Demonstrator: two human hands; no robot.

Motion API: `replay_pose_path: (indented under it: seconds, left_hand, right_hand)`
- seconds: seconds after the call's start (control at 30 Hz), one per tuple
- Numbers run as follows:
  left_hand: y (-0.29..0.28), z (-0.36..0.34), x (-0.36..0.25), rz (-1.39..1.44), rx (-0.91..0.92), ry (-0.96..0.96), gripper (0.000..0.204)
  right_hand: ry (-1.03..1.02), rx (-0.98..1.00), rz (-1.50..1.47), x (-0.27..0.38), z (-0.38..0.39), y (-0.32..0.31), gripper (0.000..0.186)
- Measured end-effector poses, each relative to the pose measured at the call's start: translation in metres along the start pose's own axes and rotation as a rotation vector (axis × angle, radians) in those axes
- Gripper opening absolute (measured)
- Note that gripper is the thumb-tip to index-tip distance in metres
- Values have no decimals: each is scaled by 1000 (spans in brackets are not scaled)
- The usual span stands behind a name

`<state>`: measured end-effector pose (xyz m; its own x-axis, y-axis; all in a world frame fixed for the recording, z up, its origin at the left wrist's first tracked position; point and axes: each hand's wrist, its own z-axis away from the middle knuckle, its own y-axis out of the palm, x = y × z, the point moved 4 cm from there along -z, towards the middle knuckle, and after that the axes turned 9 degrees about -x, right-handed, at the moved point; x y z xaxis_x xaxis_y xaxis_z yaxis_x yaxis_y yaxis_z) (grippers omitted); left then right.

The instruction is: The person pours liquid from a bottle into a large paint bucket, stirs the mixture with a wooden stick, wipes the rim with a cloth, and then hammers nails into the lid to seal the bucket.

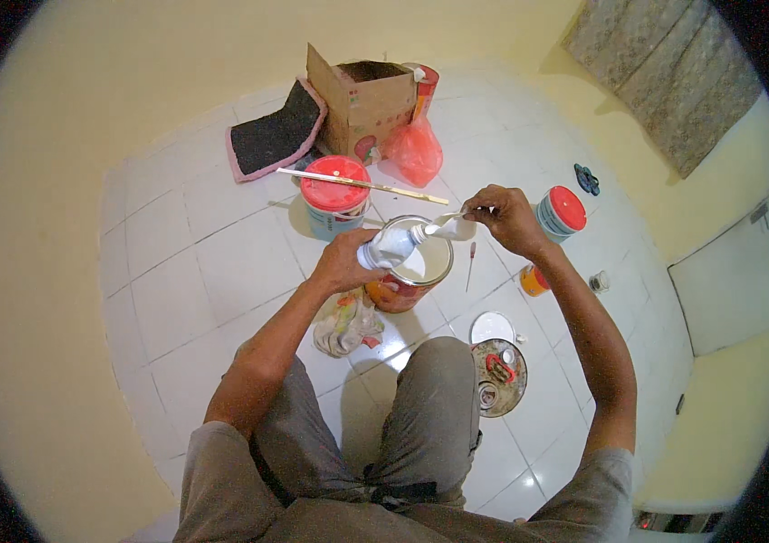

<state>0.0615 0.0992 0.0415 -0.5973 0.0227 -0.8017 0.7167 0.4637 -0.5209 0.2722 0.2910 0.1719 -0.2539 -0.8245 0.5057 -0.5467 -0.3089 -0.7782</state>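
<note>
My left hand (345, 260) is wrapped round a pale plastic bottle (391, 248), tilted so its white neck points up to the right. My right hand (506, 219) pinches the edge of a small white cup-like piece (455, 228) close to the bottle's mouth; its exact kind is unclear. Both are held over an open metal paint can (401, 296) with an orange-red label and white contents. Whether liquid is flowing between bottle and cup, I cannot tell. A crumpled rag (348, 326) lies on the floor beside the can, near my left knee.
Beyond the can stands a red-lidded bucket (334, 204) with a long strip (375, 187) across it. Behind are a cardboard box (380, 113), a red bag (416, 152) and a dark mat (276, 136). Rightward are a screwdriver (471, 264), another bucket (562, 213) and a dirty round lid (511, 398).
</note>
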Motion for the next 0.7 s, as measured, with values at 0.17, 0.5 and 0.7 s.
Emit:
replay_pose_path:
  seconds: [0.17,0.5,0.7]
  left_hand:
    - [0,2,1,46,-47,73,59]
    - [-1,2,-7,65,-30,46,60]
    - [2,1,-8,124,-54,114,57]
  right_hand:
    - [-13,25,52,14,-6,-4,11]
    - [-112,27,185,42,-14,-13,11]
    - [-363,22,254,51,-15,-14,12]
